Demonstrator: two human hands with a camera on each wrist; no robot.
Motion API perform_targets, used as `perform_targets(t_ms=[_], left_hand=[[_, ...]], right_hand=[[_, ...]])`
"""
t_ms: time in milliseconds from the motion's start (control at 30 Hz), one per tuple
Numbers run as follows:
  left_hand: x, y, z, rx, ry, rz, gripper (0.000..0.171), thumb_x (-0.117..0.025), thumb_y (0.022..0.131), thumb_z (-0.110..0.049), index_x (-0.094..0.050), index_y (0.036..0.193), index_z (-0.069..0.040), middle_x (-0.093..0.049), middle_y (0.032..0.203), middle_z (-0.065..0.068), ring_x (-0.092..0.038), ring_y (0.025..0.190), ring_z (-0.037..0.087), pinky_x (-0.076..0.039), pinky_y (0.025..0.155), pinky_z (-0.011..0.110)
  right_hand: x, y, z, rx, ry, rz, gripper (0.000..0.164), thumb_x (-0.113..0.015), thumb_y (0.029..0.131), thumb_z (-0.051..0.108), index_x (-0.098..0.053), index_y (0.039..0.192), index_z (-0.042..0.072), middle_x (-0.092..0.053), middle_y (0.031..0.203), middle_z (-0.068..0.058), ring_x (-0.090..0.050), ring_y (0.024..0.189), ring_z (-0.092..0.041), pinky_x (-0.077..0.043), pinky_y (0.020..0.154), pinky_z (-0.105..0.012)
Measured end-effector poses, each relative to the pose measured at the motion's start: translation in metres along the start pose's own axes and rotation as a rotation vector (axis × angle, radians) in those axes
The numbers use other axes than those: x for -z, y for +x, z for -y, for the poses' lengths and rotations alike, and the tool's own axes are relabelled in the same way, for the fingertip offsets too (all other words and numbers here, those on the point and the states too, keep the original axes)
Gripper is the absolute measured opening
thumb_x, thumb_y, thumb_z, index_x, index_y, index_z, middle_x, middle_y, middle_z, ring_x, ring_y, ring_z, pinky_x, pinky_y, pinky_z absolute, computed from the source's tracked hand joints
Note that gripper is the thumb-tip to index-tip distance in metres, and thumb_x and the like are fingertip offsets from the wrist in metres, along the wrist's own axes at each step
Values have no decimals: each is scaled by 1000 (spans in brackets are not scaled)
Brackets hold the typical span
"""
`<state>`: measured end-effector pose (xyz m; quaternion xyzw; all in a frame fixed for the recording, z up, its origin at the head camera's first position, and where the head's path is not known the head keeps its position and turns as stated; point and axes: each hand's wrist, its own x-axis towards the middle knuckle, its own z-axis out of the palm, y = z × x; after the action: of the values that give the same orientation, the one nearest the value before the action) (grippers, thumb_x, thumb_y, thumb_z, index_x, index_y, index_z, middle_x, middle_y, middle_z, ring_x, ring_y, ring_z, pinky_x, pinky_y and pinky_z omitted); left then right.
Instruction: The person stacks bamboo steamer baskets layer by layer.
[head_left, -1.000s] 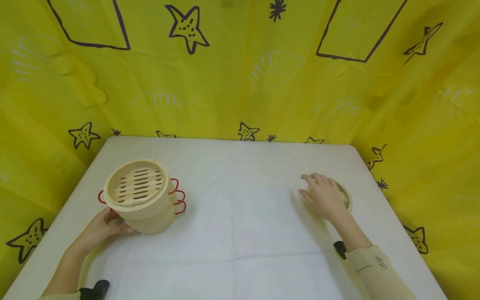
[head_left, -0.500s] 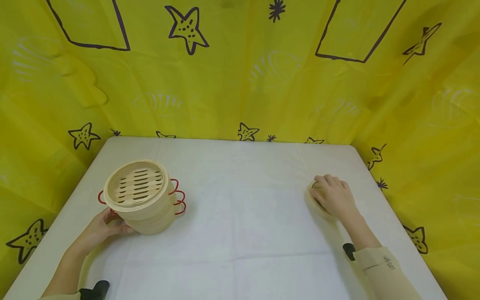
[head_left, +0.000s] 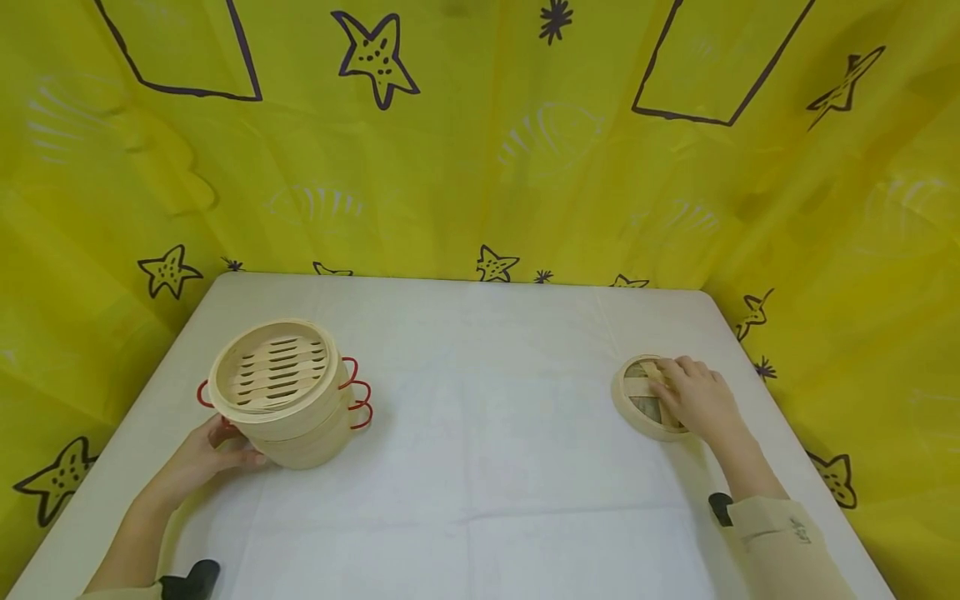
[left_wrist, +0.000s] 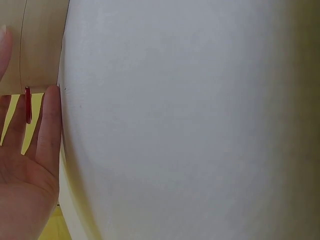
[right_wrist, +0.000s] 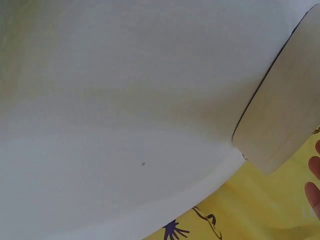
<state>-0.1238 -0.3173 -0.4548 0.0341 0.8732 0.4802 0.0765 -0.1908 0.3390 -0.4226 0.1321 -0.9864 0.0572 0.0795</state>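
On the left of the table stands a stacked bamboo steamer (head_left: 277, 375) with red side handles and a slatted top tier. My left hand (head_left: 202, 458) rests against its lower left side, thumb at the front. In the left wrist view, fairly straight fingers (left_wrist: 49, 130) lie along the pale wall beside a red handle (left_wrist: 28, 105). A small round bamboo lid (head_left: 637, 404) with crossing strips lies at the right. My right hand (head_left: 697, 400) is over its right part, covering that side. The right wrist view has the fingertips (right_wrist: 312, 195) apart from the lid's side wall (right_wrist: 280, 110).
A white cloth covers the table (head_left: 465, 433). Yellow curtains (head_left: 450, 167) with starfish and fish prints hang behind and at both sides. Dark straps (head_left: 189, 579) sit at both wrists.
My right hand has moved rightward across the round lid, uncovering its left part. The lid seems to have stayed in place. My left hand and the steamer have not moved.
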Motion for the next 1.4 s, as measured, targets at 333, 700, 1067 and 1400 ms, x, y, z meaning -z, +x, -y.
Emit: perform_targets(t_ms=[333,700,1067,1400], left_hand=[[0,0,1,-15,35,-9,67,-71,78,-16,-34,133,-5,-48,104,-22,-33,99,-12,-35,85,36],[0,1,1,-8,-37,3,73,-71,77,-13,-29,137,-4,-43,106,-26,-35,118,32,-26,90,62],[0,2,1,-2,-42,9,75,-71,77,-14,-27,137,-2,-43,105,-26,-29,118,45,-25,90,64],[0,1,2,-11,-36,5,71,-71,77,-14,-30,134,-2,-46,104,-25,-39,115,12,-26,89,62]], right_hand=[[-1,-4,-8,15,0,24,31,-52,93,25,-47,115,6,-49,107,-20,-45,98,-40,-33,82,-58],[-5,-7,-13,45,-45,9,24,-52,92,24,-48,109,8,-50,102,-16,-47,93,-37,-35,78,-56],[-9,-7,-17,47,-71,55,19,-49,93,26,-47,105,12,-47,101,-12,-46,93,-35,-34,78,-55],[-10,-5,-17,100,-122,29,15,-53,91,23,-48,102,15,-43,94,-8,-45,87,-32,-35,76,-52]])
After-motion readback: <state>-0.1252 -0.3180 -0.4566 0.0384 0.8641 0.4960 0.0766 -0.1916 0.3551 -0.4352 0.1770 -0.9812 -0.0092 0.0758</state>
